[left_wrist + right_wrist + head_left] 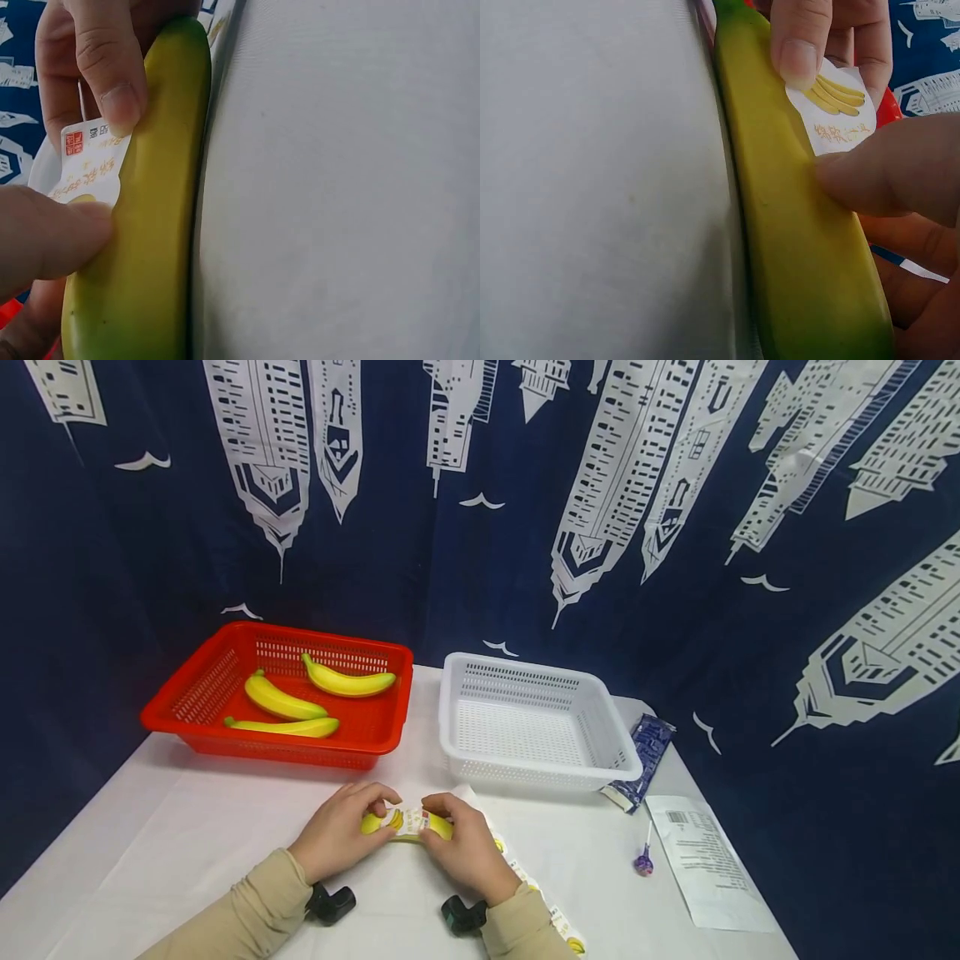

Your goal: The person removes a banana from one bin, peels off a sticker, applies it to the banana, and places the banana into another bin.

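On the white table, a yellow banana with green ends (441, 827) lies crosswise in front of the person. The left hand (343, 828) grips its left part and the right hand (471, 850) its right part, fingers behind and thumbs in front. Between the hands, a white label (410, 821) printed with bananas and lettering lies across the banana's upper side. In the left wrist view, both thumbs press at the edge of the label (91, 161) on the banana (161, 202). From the right wrist, the banana picture on the label (847, 124) shows between the thumbs.
A red basket (277, 747) with three bananas stands back left; a white basket (540, 768) stands back right. A strip of labels (517, 867) runs under the right forearm. Farther right are a blue packet (647, 756), a purple lollipop (643, 863) and a printed sheet (708, 868).
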### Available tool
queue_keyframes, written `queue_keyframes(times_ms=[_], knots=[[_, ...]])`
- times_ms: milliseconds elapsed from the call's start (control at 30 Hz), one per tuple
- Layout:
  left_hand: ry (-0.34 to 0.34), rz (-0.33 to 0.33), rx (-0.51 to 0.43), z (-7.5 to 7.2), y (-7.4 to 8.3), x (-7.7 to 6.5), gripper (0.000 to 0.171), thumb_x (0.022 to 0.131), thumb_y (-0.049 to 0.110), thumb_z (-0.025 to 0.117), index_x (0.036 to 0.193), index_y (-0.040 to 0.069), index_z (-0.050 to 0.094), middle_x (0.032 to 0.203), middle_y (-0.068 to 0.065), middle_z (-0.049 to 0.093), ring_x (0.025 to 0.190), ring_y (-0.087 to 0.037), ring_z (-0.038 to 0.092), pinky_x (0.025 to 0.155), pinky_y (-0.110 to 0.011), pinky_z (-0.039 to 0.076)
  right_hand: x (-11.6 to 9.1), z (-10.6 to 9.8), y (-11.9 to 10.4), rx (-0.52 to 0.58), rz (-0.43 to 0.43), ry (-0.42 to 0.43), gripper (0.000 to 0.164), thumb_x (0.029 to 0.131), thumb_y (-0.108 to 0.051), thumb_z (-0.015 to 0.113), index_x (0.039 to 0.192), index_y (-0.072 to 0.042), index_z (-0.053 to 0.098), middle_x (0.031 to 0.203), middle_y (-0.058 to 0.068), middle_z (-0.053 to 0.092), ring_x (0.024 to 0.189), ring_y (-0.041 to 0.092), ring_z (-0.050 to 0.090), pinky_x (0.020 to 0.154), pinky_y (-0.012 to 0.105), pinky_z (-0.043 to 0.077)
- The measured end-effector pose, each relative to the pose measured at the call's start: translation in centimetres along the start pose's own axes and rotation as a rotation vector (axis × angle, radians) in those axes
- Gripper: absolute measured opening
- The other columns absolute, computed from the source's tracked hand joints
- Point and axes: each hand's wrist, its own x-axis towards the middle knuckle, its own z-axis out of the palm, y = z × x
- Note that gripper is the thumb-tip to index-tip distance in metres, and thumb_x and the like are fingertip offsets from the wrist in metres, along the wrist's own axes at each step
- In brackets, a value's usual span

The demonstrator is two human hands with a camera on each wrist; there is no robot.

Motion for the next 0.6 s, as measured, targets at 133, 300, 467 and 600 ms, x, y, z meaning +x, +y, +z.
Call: queue_keyframes(times_ms=[133, 300, 467, 600], knots=[[-0.009, 0.007, -0.021, -0.02, 0.05, 0.03, 0.038, 0.077, 0.016, 0.089, 0.105, 0.025, 0.066, 0.095, 0.015, 0.058, 0.091, -0.006, 0.058, 0.083, -0.031, 0.051, 0.01, -0.08, -0.04, 0.028, 0.005, -0.016, 0.04, 0.087, -0.005, 0.076, 0.125, -0.005, 0.065, 0.116, 0.004, 0.073, 0.107, 0.019, 0.068, 0.098, 0.038, 0.053], [0.056, 0.064, -0.04, 0.21, -0.22, 0.04, 0.044, 0.072, 0.013, 0.092, 0.092, 0.023, 0.055, 0.101, 0.01, 0.059, 0.092, -0.01, 0.06, 0.081, -0.03, 0.051, -0.01, -0.01, 0.12, 0.057, -0.056, 0.005, 0.047, 0.084, -0.005, 0.077, 0.128, -0.006, 0.06, 0.119, 0.006, 0.071, 0.108, 0.021, 0.068, 0.094, 0.037, 0.055], [0.096, 0.2, -0.051, 0.45, -0.3, 0.01, 0.044, 0.07, 0.014, 0.094, 0.087, 0.025, 0.055, 0.118, 0.005, 0.064, 0.105, -0.013, 0.064, 0.085, -0.032, 0.054, -0.01, 0.21, 0.09, 0.044, -0.217, 0.053, 0.034, 0.081, -0.004, 0.08, 0.108, -0.013, 0.062, 0.128, 0.011, 0.065, 0.118, 0.024, 0.064, 0.091, 0.039, 0.055], [0.106, 0.295, -0.026, 0.51, -0.26, 0.0, 0.035, 0.074, 0.015, 0.093, 0.088, 0.029, 0.064, 0.123, 0.002, 0.065, 0.111, -0.017, 0.066, 0.088, -0.036, 0.057, 0.02, 0.32, -0.02, -0.005, -0.328, 0.036, 0.023, 0.081, -0.005, 0.082, 0.093, -0.017, 0.066, 0.13, 0.014, 0.064, 0.123, 0.027, 0.062, 0.1, 0.045, 0.052]])
